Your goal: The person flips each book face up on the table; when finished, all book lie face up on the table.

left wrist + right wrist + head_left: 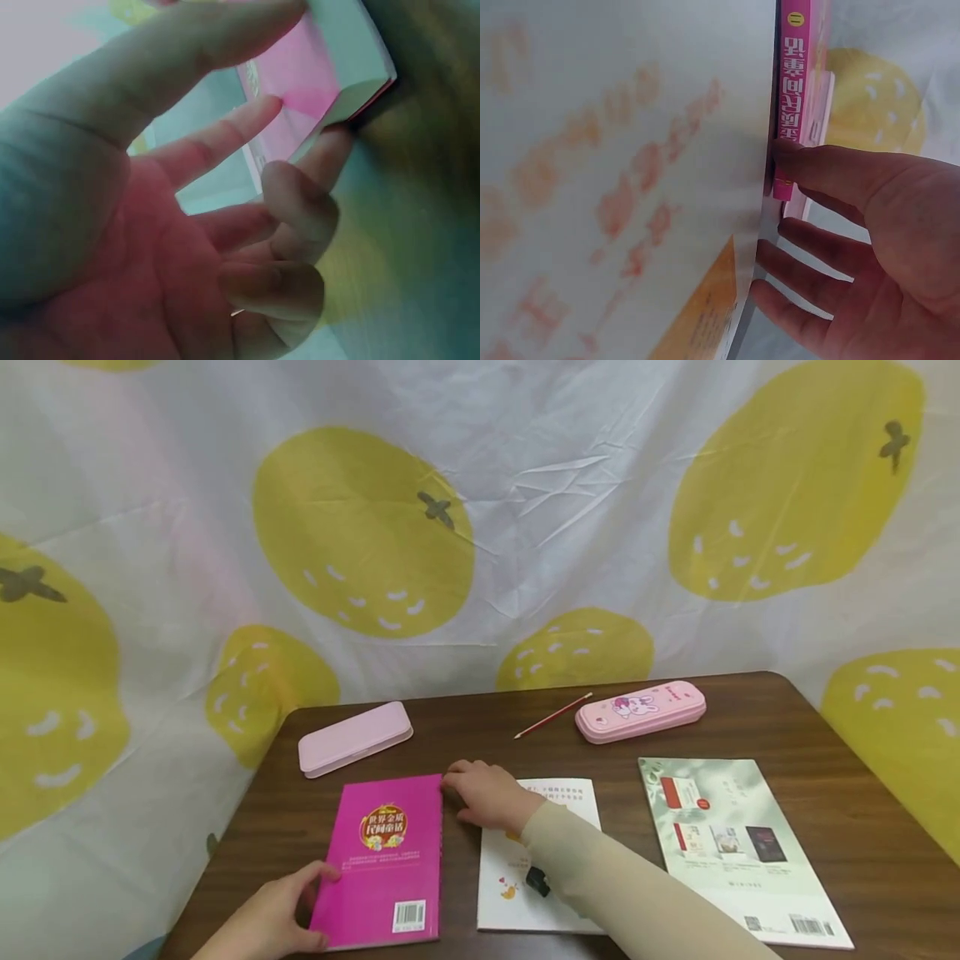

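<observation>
The pink book [382, 860] at the near left is showing gold Chinese characters, 世界金质 over 民间童话, in a round emblem, with a barcode at its near right corner. Its spine is carrying "11" in a circle. The right book [738, 847] is showing barcodes too; its print is staying too small to read.

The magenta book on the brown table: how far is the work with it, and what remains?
Done: the magenta paperback book lies flat, back cover up.

In hand: the left hand grips its near left corner; the right hand touches its far right corner at the spine.

Left: the white booklet and the pale green magazine lie apart, untouched.
</observation>
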Action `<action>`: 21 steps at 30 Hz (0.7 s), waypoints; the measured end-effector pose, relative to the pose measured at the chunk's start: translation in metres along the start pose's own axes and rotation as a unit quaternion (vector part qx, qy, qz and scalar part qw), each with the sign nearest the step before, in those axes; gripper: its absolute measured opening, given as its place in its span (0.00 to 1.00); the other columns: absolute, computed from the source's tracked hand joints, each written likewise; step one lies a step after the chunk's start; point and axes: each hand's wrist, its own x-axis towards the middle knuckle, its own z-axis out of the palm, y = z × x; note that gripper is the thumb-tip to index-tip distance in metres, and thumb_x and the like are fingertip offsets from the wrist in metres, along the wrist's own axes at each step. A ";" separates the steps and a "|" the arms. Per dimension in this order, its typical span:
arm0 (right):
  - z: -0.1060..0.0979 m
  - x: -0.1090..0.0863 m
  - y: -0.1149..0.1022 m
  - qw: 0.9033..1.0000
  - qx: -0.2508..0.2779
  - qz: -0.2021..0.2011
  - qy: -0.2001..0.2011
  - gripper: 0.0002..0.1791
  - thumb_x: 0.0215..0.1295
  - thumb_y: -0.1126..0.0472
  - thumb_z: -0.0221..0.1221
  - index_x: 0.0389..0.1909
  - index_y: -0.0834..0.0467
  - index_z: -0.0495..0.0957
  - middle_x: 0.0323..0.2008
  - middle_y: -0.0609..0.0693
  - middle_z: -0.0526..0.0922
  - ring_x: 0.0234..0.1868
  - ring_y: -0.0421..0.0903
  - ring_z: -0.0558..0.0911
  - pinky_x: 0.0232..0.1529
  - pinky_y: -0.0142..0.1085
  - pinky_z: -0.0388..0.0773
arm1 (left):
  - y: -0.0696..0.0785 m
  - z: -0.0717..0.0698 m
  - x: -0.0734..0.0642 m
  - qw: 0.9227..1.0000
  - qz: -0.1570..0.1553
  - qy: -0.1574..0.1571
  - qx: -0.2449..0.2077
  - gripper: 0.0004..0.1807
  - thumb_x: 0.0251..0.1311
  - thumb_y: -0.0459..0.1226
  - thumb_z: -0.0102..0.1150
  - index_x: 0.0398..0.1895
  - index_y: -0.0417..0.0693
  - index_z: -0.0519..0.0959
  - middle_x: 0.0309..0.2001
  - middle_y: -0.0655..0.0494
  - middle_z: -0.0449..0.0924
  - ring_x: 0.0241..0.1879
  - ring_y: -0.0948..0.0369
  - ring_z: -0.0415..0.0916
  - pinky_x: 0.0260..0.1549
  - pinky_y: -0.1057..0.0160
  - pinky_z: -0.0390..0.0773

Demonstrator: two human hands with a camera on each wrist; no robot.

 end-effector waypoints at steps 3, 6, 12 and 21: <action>0.000 0.005 -0.001 1.000 -0.001 -0.009 0.001 0.29 0.65 0.54 0.70 0.67 0.49 0.77 0.66 0.52 0.77 0.63 0.53 0.78 0.63 0.46 0.78 | -0.003 -0.001 -0.002 0.998 -0.013 -0.033 -0.042 0.44 0.42 0.32 0.81 0.66 0.48 0.71 0.32 0.55 0.78 0.33 0.58 0.76 0.32 0.59 0.75; -0.001 0.006 -0.001 1.000 0.008 -0.013 0.000 0.29 0.64 0.56 0.70 0.67 0.51 0.77 0.65 0.52 0.78 0.62 0.52 0.77 0.62 0.44 0.78 | -0.003 0.002 0.000 0.997 -0.025 -0.040 -0.060 0.46 0.40 0.29 0.81 0.67 0.49 0.70 0.32 0.53 0.79 0.33 0.56 0.77 0.32 0.57 0.77; -0.001 0.009 0.002 0.999 0.052 -0.011 -0.002 0.28 0.63 0.60 0.71 0.64 0.54 0.78 0.64 0.52 0.79 0.64 0.50 0.76 0.66 0.44 0.76 | -0.004 0.004 0.002 0.998 -0.022 -0.030 -0.053 0.45 0.39 0.31 0.82 0.66 0.50 0.71 0.31 0.53 0.78 0.31 0.56 0.76 0.29 0.58 0.76; 0.003 0.017 0.010 0.990 0.135 -0.006 0.027 0.21 0.58 0.61 0.75 0.52 0.49 0.83 0.49 0.48 0.78 0.52 0.45 0.75 0.57 0.41 0.79 | -0.007 0.002 -0.002 0.999 0.026 -0.015 -0.020 0.47 0.36 0.32 0.82 0.66 0.49 0.71 0.29 0.55 0.78 0.26 0.60 0.75 0.26 0.62 0.74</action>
